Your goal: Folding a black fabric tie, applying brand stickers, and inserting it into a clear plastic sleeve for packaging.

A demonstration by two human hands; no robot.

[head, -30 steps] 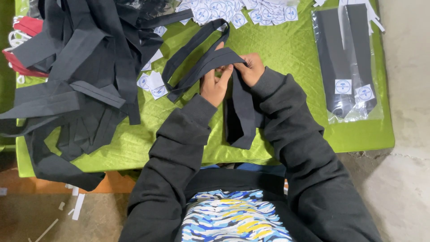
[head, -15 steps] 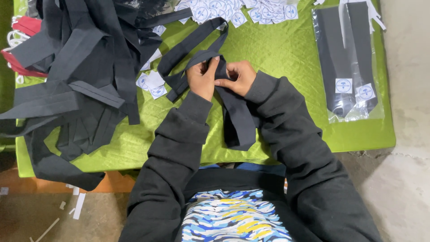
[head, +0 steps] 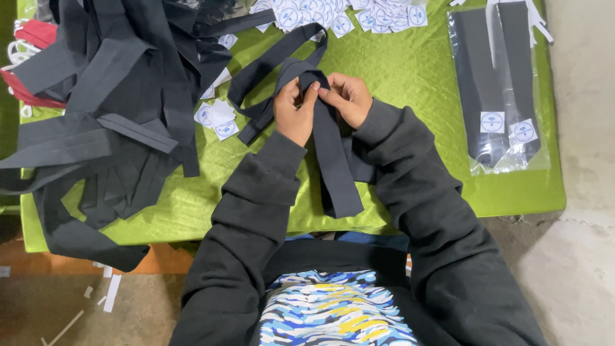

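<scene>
Both hands meet just above frame centre on a dark tie [head: 333, 160]. The left hand [head: 296, 115] and right hand [head: 349, 97] pinch its folded top between fingertips, level with each other. From there its long axis runs down toward the lower centre, over the green table [head: 416, 70] edge

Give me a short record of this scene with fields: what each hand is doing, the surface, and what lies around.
left hand: grips the dark necktie near its fold
right hand: pinches the same fold from the other side
necktie: wide end hangs over the table's near edge
surface: green cloth over a table
left side: heap of dark ties
far edge: round white labels
right side: ties in clear bags, labelled
</scene>
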